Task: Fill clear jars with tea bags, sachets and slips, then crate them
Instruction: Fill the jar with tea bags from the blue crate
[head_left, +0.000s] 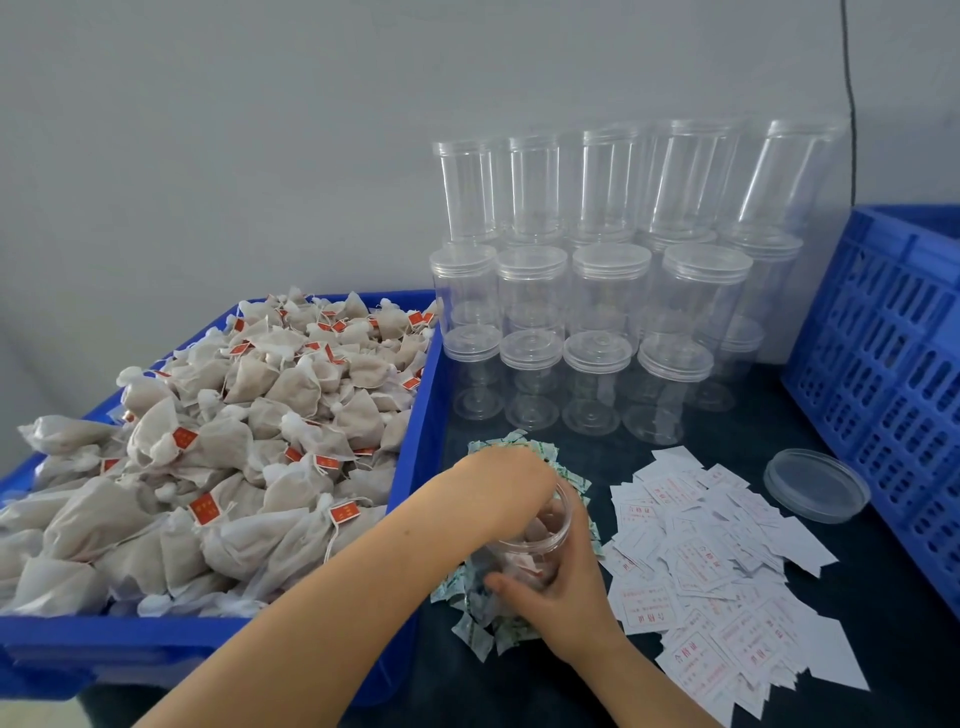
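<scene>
I am gripping the clear jar (535, 540) with my right hand (563, 587), above the sachets (483, 618). My left hand (506, 483) is reaching into its mouth; finger state cannot be determined.

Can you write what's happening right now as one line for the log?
step: filling jar | left hand: inside open jar with tea bags | right hand: grips jar | lid: off, beside crate
</scene>
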